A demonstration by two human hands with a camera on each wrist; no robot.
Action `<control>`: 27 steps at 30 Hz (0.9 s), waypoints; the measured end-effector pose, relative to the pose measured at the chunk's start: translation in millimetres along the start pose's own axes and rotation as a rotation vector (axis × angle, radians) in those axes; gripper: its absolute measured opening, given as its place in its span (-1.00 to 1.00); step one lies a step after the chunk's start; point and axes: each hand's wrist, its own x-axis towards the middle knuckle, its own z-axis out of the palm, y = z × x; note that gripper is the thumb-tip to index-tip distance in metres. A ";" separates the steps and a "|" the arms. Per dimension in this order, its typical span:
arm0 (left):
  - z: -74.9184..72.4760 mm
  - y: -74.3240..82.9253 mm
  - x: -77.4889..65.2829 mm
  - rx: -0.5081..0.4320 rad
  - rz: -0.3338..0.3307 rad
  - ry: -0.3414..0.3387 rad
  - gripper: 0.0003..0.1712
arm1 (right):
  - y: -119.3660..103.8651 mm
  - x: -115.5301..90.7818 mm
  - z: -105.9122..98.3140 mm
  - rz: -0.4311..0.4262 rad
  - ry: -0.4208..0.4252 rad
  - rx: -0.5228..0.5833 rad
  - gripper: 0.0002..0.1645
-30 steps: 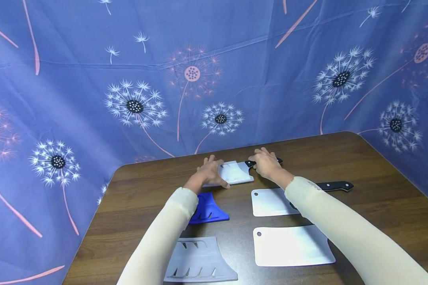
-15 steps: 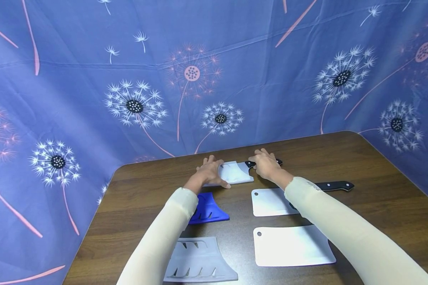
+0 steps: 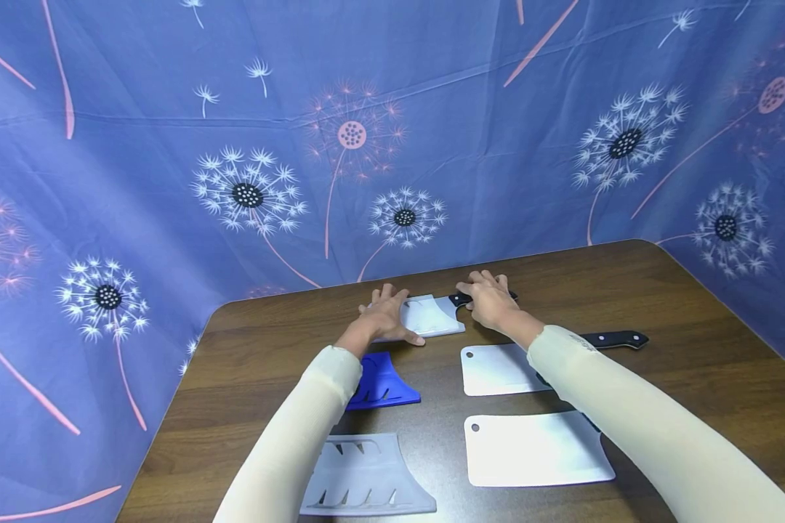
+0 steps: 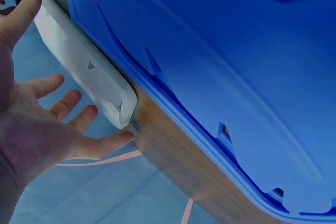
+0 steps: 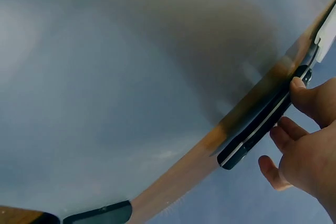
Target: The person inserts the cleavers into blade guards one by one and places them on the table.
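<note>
At the back of the table a cleaver lies with its blade mostly inside a white blade sheath [image 3: 428,317], its black handle [image 5: 262,121] pointing right. My left hand [image 3: 386,317] rests over the left part of that sheath, fingers spread and thumb along the near side. The left wrist view shows this hand's [image 4: 42,124] fingers straight and apart beside the sheath [image 4: 84,56]. My right hand [image 3: 490,301] pinches the handle; in the right wrist view the thumb lies on it near the blade, while the other fingers of the hand [image 5: 310,145] hang loosely behind. The index finger is hidden.
Nearer lie a blue blade sheath [image 3: 382,388] and a pale grey one [image 3: 366,479], partly under my left sleeve. Right of them lie two cleavers, a middle one [image 3: 497,370] and a front one [image 3: 536,450], handles partly covered by my right sleeve. A blue patterned cloth [image 3: 392,145] hangs behind.
Both hands stay almost still at the sheathed cleaver. My right sleeve has shifted very slightly to the right.
</note>
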 end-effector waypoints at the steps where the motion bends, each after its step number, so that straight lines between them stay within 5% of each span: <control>1: 0.0 -0.6 -0.6 -0.001 0.002 0.003 0.28 | 0.8 -0.9 -0.3 0.004 0.007 0.003 -0.39; 27: -6.0 -25.4 -46.5 -0.111 0.075 0.133 0.34 | 35.4 -63.2 -39.5 0.003 0.195 0.072 -0.40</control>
